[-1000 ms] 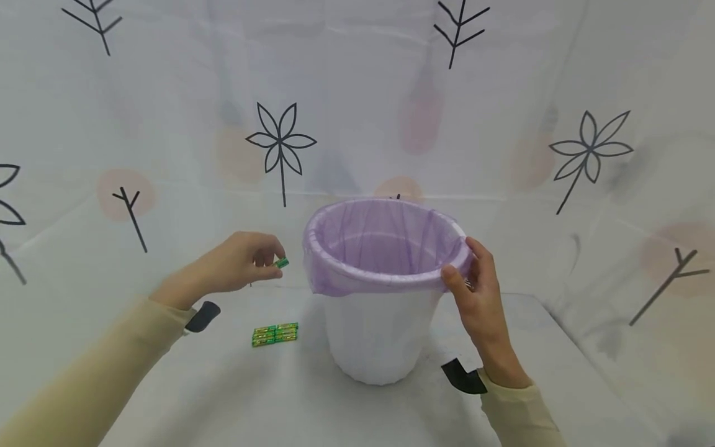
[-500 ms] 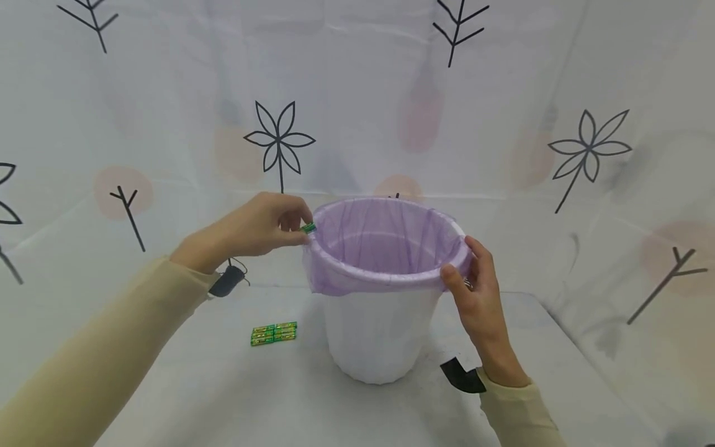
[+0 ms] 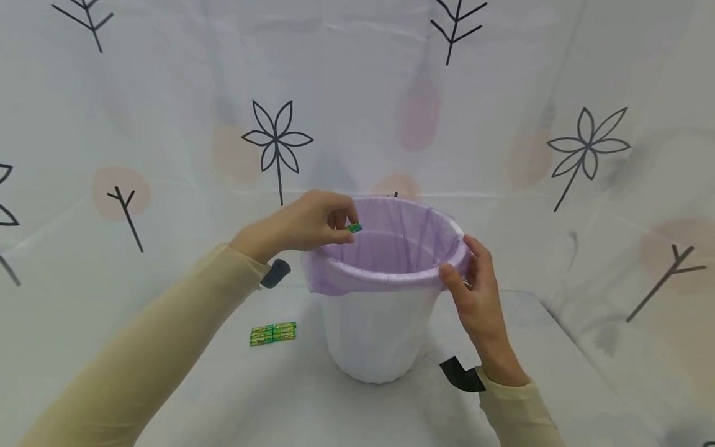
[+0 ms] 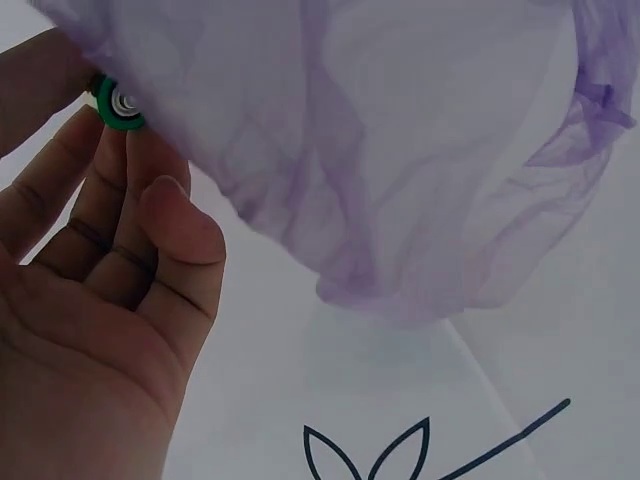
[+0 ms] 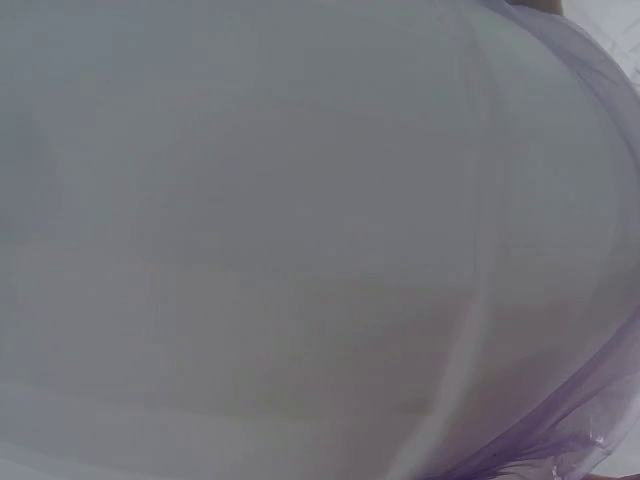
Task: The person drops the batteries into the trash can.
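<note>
My left hand pinches a small green battery between thumb and fingers, over the left part of the bin's opening. In the left wrist view the round metal end of the battery shows beside the bag's edge. A white trash bin stands upright, lined with a thin purple plastic bag folded over its rim. At the bin's right side my right hand grips the rim, thumb in front; some of its fingers are hidden. The right wrist view is mostly filled by the white bin wall.
Several green batteries lie side by side in a flat group on the white table, left of the bin. Behind stands a pale curtain with plant drawings. The table's right edge runs beyond my right hand.
My left hand has carried the battery up and to the right, from beside the bin across its left rim to above the opening. My right hand keeps its grip on the rim.
</note>
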Action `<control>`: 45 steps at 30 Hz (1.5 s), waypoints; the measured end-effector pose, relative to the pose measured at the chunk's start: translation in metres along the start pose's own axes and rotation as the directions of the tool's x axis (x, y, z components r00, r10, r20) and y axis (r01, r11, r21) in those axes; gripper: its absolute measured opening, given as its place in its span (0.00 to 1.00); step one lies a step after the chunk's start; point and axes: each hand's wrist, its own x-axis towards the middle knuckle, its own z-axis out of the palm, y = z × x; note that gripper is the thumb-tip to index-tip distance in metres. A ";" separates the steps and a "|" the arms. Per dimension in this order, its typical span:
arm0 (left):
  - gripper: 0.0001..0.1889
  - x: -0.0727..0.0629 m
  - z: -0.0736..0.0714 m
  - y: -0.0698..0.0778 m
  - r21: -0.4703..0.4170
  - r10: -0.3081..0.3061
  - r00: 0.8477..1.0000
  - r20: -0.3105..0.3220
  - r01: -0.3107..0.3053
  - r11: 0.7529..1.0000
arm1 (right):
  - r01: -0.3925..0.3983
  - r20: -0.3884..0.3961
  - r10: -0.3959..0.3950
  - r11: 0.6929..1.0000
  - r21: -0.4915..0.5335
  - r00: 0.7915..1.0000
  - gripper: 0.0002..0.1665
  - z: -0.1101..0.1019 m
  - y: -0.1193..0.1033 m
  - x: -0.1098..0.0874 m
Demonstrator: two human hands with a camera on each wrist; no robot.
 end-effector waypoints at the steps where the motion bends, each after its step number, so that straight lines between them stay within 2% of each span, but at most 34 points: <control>1: 0.09 0.004 0.001 0.000 0.001 0.004 1.000 0.001 -0.004 1.000 | 0.001 0.000 -0.001 1.000 0.000 1.000 0.37 0.000 0.000 0.000; 7: 0.08 0.019 0.012 0.003 -0.045 -0.015 0.999 0.033 0.016 0.999 | -0.003 0.003 0.003 1.000 0.001 1.000 0.37 0.000 -0.001 0.000; 12: 0.07 0.028 0.023 0.001 -0.012 -0.035 0.998 0.051 0.036 0.999 | 0.002 0.000 -0.002 1.000 -0.004 1.000 0.38 0.000 0.000 0.000; 24: 0.08 0.040 0.035 0.001 -0.015 -0.062 0.995 0.081 0.064 0.998 | 0.003 0.003 -0.003 1.000 -0.011 1.000 0.38 0.000 -0.001 0.001; 31: 0.09 0.044 0.041 0.000 -0.004 -0.078 0.993 0.088 0.078 0.997 | -0.003 0.002 0.004 1.000 -0.018 1.000 0.38 0.000 -0.001 0.001; 45: 0.12 0.042 0.043 0.000 0.013 -0.088 0.991 0.103 0.088 0.996 | 0.004 0.007 -0.003 1.000 -0.016 1.000 0.38 -0.001 0.000 0.000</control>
